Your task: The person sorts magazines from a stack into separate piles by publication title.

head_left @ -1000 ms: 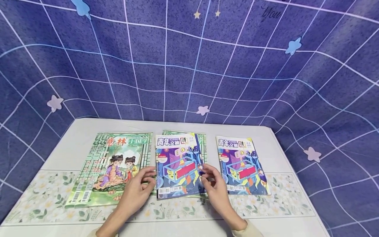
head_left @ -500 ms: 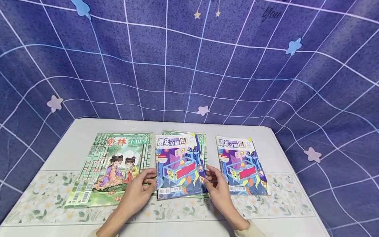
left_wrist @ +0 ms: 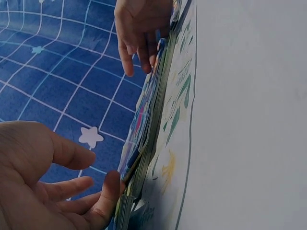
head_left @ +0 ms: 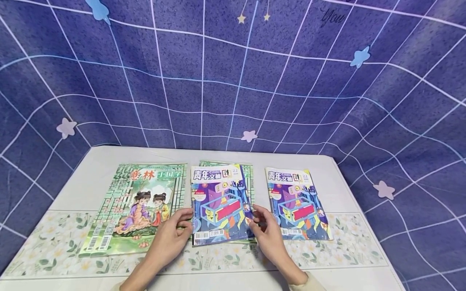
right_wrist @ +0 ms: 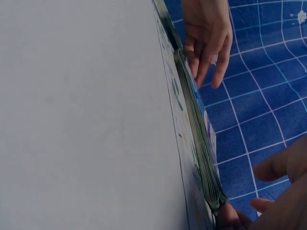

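In the head view, a purple-and-blue magazine (head_left: pixel 222 206) lies on top of a green magazine (head_left: pixel 249 171), whose back and right edges show. My left hand (head_left: pixel 172 234) is at the left edge of this stack, fingers loosely bent, over the lower right part of a green magazine with two cartoon figures (head_left: pixel 142 210). Along the opposite edge is my right hand (head_left: pixel 269 232), also loosely bent. In the left wrist view, the thumb and fingers (left_wrist: pixel 111 189) stand apart, with a fingertip near the page edges. The right wrist view has a fingertip (right_wrist: pixel 229 215) by the stack's corner.
Another purple-and-blue magazine (head_left: pixel 298 206) lies to the right of my right hand. Under the left green magazine, another green cover (head_left: pixel 100 218) sticks out leftward. A white table with a floral band (head_left: pixel 349 246) carries everything. A blue grid-patterned cloth (head_left: pixel 218 101) hangs behind.
My right hand has shifted slightly right and toward me, away from the cover of the top middle magazine. The left hand and the magazines stay nearly where they were.
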`<state>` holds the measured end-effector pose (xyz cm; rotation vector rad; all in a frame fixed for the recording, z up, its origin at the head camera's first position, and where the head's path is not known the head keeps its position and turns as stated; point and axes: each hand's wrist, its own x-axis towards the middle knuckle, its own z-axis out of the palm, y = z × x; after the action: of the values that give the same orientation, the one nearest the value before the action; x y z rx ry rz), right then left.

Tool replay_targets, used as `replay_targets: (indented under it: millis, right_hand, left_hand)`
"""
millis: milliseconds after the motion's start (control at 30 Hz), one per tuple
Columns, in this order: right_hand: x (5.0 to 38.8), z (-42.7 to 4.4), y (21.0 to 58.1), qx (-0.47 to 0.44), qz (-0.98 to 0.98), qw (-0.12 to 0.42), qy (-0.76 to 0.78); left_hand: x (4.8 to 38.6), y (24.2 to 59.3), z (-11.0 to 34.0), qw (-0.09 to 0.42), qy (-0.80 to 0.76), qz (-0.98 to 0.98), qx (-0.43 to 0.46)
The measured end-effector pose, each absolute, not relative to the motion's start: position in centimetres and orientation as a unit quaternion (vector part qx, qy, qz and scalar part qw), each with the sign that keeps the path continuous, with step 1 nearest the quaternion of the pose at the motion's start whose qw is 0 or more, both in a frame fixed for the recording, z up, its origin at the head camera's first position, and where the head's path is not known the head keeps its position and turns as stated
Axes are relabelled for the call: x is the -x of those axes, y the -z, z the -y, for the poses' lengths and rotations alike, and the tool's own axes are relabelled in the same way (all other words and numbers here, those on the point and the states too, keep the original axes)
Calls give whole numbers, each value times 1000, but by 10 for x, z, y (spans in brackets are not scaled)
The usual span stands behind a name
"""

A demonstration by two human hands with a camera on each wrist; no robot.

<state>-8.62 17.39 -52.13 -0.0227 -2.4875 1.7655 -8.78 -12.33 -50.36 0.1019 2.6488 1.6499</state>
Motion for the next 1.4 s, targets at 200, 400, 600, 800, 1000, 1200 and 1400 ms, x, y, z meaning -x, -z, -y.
replay_targets:
  millis: [200,400,600,800,1000,1200,1400]
  right_hand:
    - [84,-174,518,0,816,51,-575]
    - [85,-175,518,6,822,47,-568]
    - [85,-176,519,-1,823,50,-566]
    - [84,-177,520,-15,820,60,-569]
    - [85,-179,521,-3,818,49,-574]
    - [84,-178,522,-16,810,52,-584]
    - [84,-177,521,-14,801,53,-597]
  left_hand:
    - [87,501,118,0,-511,-859,-37]
    - [88,500,113,8,-510,-860,-31]
    - [88,499,109,26,-527,-849,-12]
    - [88,498,105,36,-550,-834,3]
    - [87,497,101,33,-585,-810,4]
    - [83,501,97,23,-577,-817,12]
    - [81,508,95,41,-612,-790,29]
